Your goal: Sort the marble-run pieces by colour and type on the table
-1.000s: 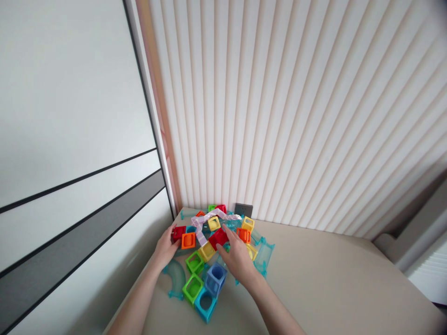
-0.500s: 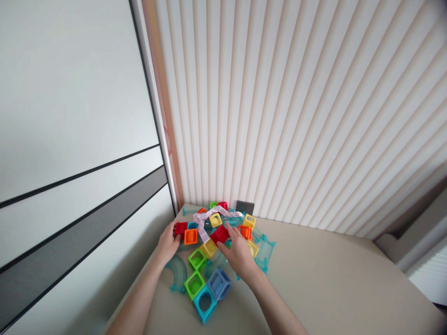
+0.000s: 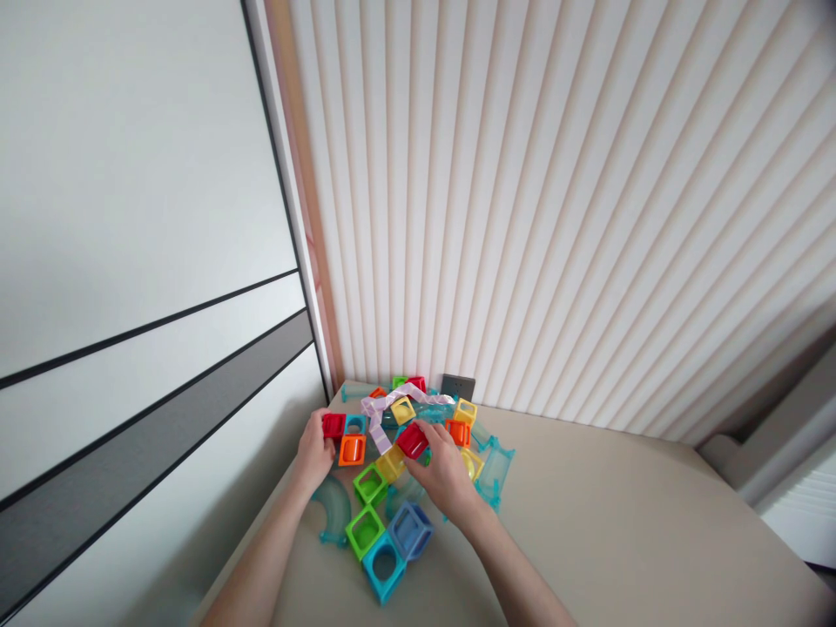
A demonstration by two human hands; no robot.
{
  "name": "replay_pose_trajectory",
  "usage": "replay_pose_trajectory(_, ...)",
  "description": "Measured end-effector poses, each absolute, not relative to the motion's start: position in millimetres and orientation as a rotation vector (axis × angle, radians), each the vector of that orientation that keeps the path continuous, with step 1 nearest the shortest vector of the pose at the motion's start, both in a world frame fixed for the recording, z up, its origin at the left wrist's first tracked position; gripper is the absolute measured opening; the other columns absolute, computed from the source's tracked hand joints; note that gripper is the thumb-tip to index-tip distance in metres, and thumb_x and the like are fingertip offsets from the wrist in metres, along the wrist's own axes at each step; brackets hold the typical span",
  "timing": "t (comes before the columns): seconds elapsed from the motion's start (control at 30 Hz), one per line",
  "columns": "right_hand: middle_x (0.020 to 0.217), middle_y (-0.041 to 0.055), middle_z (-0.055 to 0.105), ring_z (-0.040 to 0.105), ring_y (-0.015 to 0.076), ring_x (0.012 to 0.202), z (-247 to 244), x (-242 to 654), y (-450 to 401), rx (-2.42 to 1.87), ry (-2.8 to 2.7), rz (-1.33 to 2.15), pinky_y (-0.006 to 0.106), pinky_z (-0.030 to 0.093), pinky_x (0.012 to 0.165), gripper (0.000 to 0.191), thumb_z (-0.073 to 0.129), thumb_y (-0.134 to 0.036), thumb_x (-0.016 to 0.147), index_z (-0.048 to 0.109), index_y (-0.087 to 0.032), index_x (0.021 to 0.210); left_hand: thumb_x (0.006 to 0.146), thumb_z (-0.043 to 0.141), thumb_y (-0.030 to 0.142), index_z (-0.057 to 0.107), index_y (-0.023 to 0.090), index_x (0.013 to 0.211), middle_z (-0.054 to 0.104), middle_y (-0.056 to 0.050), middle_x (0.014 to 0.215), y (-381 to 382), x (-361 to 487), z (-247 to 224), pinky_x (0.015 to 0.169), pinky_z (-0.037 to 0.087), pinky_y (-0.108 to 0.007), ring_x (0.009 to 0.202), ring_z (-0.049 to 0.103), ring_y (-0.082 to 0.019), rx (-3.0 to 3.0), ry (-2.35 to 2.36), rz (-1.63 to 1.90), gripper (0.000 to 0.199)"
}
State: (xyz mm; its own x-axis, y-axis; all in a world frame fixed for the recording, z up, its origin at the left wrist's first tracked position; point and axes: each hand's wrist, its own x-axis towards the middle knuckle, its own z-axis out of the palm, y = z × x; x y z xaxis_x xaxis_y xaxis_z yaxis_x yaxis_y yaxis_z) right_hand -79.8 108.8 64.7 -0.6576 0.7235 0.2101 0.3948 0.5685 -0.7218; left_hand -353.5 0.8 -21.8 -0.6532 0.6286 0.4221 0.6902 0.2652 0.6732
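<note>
My left hand is closed on a red cube block at the left of the pile. Beside that block are a blue cube block and an orange cube block, which appear to touch it. My right hand grips another red cube block between thumb and fingers, next to a yellow cube block. Nearer to me lie green cube blocks, a periwinkle cube block and a light blue cube block with a round hole.
Clear teal track pieces, one curved and one straight, lie around the blocks. A pale pink zigzag strip crosses the pile. A ribbed wall panel and a dark socket stand behind, a white cabinet at left.
My left hand has shifted slightly left and up, the red, blue and orange blocks with it. In my right hand the red block has turned, so its open side shows.
</note>
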Motion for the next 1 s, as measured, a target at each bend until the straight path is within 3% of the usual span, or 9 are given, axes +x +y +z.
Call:
replay_pose_trajectory(0.3, 0.120, 0.0099, 0.062, 0.067, 0.0256, 0.106, 59.9, -81.3, 106.6, -0.895, -2.332, 0.814, 0.036, 0.053, 0.092, 0.048, 0.063, -0.022, 0.086, 0.053, -0.020, 0.133, 0.065, 0.047, 0.004, 0.054, 0.022, 0.101, 0.063, -0.005, 0.096, 2.0, -349.4, -16.5, 0.090, 0.054, -0.041, 0.096, 0.065, -0.025, -1.266, -2.351, -1.380, 0.041)
replay_pose_trajectory(0.53, 0.118, 0.0119, 0.066, 0.067, 0.0267, 0.108, 54.5, -83.7, 106.4, -0.905, -2.341, 0.745, 0.037, 0.052, 0.090, 0.038, 0.058, -0.022, 0.090, 0.050, -0.018, 0.127, 0.065, 0.045, 0.002, 0.055, 0.020, 0.114, 0.066, -0.011, 0.112, 4.0, -350.9, -17.2, 0.100, 0.051, -0.044, 0.107, 0.065, -0.027, -1.274, -2.347, -1.399, 0.053)
replay_pose_trajectory(0.83, 0.105, 0.0109, 0.075, 0.074, 0.0264, 0.090, 58.3, -82.9, 105.1, -1.005, -2.352, 0.751, 0.030, 0.049, 0.073, 0.036, 0.056, -0.025, 0.092, 0.049, -0.016, 0.125, 0.062, 0.045, 0.002, 0.056, 0.022, 0.104, 0.065, -0.007, 0.099, 3.9, -345.2, -13.9, 0.091, 0.054, -0.040, 0.097, 0.065, -0.026, -1.260, -2.371, -1.407, 0.048)
replay_pose_trajectory(1.0, 0.102, 0.0103, 0.075, 0.074, 0.0269, 0.091, 58.6, -83.9, 106.6, -1.066, -2.331, 0.735, 0.029, 0.047, 0.072, 0.034, 0.059, -0.026, 0.090, 0.049, -0.017, 0.122, 0.065, 0.045, 0.004, 0.054, 0.023, 0.101, 0.065, -0.006, 0.099, 3.7, -344.0, -11.9, 0.090, 0.054, -0.039, 0.097, 0.065, -0.025, -1.244, -2.376, -1.422, 0.042)
